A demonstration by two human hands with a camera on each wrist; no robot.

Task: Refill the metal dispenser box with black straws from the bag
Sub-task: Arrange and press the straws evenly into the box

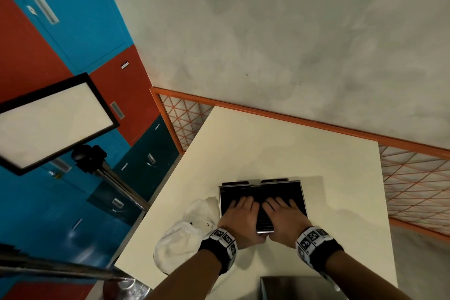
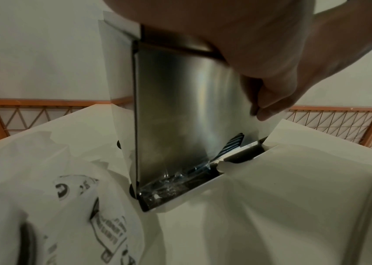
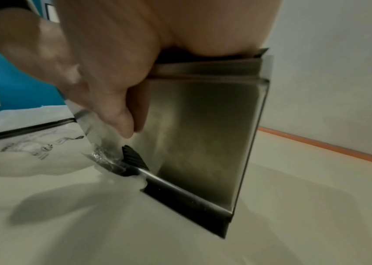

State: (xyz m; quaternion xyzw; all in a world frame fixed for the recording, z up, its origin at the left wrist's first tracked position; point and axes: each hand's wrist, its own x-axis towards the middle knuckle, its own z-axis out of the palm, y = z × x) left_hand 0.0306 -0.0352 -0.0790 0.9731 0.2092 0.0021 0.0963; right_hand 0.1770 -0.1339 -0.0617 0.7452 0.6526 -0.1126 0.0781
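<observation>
Both hands lie over the open top of the box [image 1: 261, 198], which stands on the table [image 1: 316, 148]. Left hand [image 1: 239, 214] and right hand [image 1: 283, 213] have fingers straight, pressing the straws [image 1: 264, 218] down inside; thumbs hang over the front wall.

Risk: uneven pressure could tip the box or jam straws crosswise. At the base slot a few straws [image 3: 135, 157] show, with crinkled clear wrap [image 3: 103, 157] caught there; this might block dispensing.

Contents: box looks nearly full. Bag [image 1: 185, 234], just left of the box, lies slumped; contents not visible.
</observation>
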